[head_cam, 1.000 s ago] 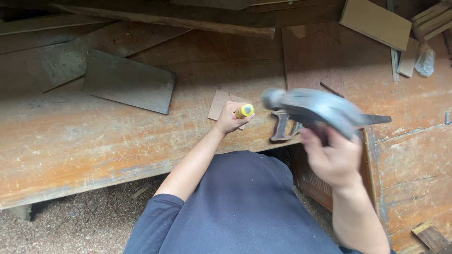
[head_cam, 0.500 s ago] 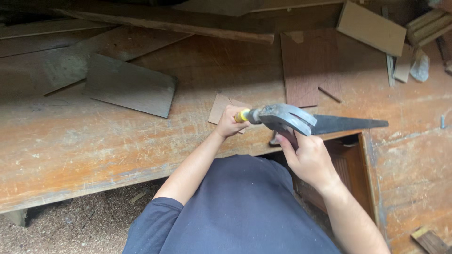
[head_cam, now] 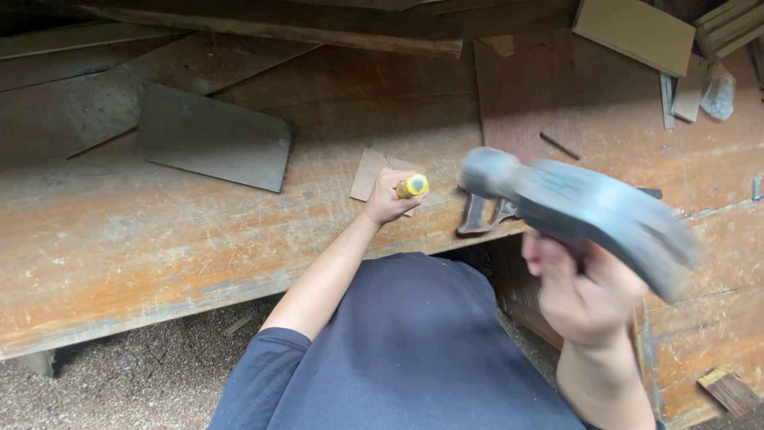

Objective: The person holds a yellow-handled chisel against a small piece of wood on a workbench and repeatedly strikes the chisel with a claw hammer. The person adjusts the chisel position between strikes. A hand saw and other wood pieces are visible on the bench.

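Observation:
My left hand grips a yellow-handled chisel held upright on a small thin wood piece lying on the worn wooden workbench. My right hand holds a grey metal hammer, raised and blurred, to the right of the chisel and above the bench edge. A dark metal clamp-like part lies on the bench just behind the hammer, partly hidden by it.
A grey board lies on the bench at the left. A reddish panel and several wood offcuts sit at the back right. Sawdust covers the floor below the bench.
The hammer struck down at the chisel's top half a second ago and has since swung back up and to the right. My left hand has kept the chisel in place.

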